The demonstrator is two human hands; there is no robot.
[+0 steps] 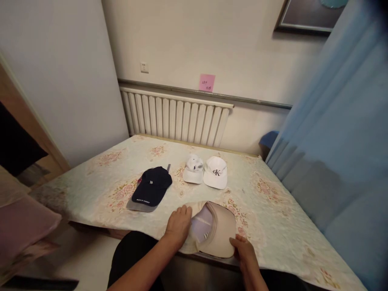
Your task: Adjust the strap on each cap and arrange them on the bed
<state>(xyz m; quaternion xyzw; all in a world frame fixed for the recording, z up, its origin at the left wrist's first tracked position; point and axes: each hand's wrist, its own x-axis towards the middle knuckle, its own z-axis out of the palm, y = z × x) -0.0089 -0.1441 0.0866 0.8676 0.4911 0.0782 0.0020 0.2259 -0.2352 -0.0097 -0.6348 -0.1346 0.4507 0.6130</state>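
Observation:
A beige baseball cap is held near the front edge of the floral-covered bed, its inside and brim underside facing me. My left hand grips the crown side of it. My right hand pinches the brim's right edge between thumb and fingers. Farther left lies a dark navy cap with a grey brim. Beyond the beige cap, two white caps sit side by side: a smaller one with a small dark logo and one with black letters.
A white radiator runs along the wall behind the bed. Blue curtain hangs at the right. A pale cabinet panel rises on the left, with pinkish fabric below it. A pink note is on the wall.

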